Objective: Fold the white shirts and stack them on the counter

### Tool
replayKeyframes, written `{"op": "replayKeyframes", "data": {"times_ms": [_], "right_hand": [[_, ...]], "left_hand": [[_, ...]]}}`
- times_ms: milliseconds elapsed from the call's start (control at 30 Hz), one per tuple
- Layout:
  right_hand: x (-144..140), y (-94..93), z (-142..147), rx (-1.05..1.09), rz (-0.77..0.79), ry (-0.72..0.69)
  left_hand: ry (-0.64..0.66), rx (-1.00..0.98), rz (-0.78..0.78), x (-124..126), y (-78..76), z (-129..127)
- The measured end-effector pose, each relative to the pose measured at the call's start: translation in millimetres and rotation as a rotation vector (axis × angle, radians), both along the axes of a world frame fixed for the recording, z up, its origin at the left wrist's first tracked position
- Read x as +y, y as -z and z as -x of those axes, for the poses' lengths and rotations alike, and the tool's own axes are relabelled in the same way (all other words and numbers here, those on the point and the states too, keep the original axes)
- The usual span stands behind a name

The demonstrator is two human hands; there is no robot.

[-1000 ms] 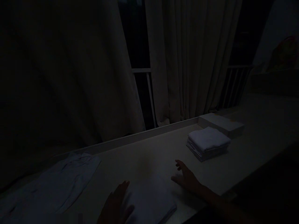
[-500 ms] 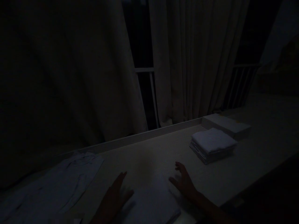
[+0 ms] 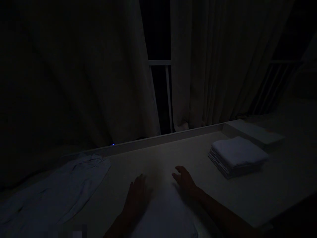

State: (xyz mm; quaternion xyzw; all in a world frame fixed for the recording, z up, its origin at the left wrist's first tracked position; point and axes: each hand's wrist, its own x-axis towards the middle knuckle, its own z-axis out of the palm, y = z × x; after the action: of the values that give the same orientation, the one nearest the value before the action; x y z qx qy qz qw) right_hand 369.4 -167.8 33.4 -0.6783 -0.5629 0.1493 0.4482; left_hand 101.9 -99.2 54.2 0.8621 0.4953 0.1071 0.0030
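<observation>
A pale folded cloth (image 3: 163, 215), apparently a garment, lies on the table in front of me at the bottom of the view. My left hand (image 3: 137, 193) is at its far left side, fingers stretched forward and holding nothing that I can make out. Across from it, my right hand (image 3: 184, 180) hovers by the far right corner with its fingers apart and slightly bent. In this dim light I cannot tell whether either hand touches the cloth. To the right sits a neat stack of folded pale cloths (image 3: 239, 152).
A crumpled pale shirt-like garment (image 3: 61, 188) is spread at the left of the table (image 3: 123, 165). Behind the stack is a low pale box or ledge (image 3: 252, 132). A raised rim (image 3: 158, 141) runs along the back, with long curtains (image 3: 198, 66) behind it.
My hands have moved forward and closer together along the cloth. The view has shifted, so the stack appears farther right.
</observation>
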Motion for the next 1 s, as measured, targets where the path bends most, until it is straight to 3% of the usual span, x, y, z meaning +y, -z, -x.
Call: {"op": "replayKeyframes", "data": {"times_ms": [100, 167, 233, 333, 467, 600, 733, 867, 1000], "right_hand": [[-71.2, 37.4, 35.3, -0.14, 0.016, 0.037], [-112.0, 59.8, 55.6, -0.264, 0.042, 0.051], [-138.6, 75.0, 69.1, -0.35, 0.055, -0.017], [-154.5, 82.9, 76.8, -0.427, 0.064, -0.103], [-156.5, 74.1, 79.4, -0.495, 0.088, -0.105], [-142.9, 46.0, 88.7, -0.525, 0.122, -0.097], [-104.9, 18.8, 100.3, -0.482, 0.167, -0.048], [-75.0, 23.4, 104.0, -0.449, 0.254, -0.004], [-71.2, 38.8, 103.0, -0.501, 0.248, 0.0]], "left_hand": [[0.19, -0.014, -0.138, -74.5, 34.9, -4.4], [0.242, -0.008, -0.166, -109.6, 55.7, -0.5], [0.203, 0.005, -0.163, -128.4, 71.9, 8.7], [0.036, 0.014, -0.161, -135.0, 83.2, 24.8], [-0.112, 0.001, -0.163, -135.3, 79.7, 34.7], [-0.083, -0.005, -0.162, -138.4, 72.9, 31.1], [-0.034, -0.006, -0.161, -137.8, 67.9, 26.1], [-0.035, -0.002, -0.141, -136.5, 64.0, 21.5], [-0.048, -0.013, -0.122, -138.6, 58.6, 18.8]]}}
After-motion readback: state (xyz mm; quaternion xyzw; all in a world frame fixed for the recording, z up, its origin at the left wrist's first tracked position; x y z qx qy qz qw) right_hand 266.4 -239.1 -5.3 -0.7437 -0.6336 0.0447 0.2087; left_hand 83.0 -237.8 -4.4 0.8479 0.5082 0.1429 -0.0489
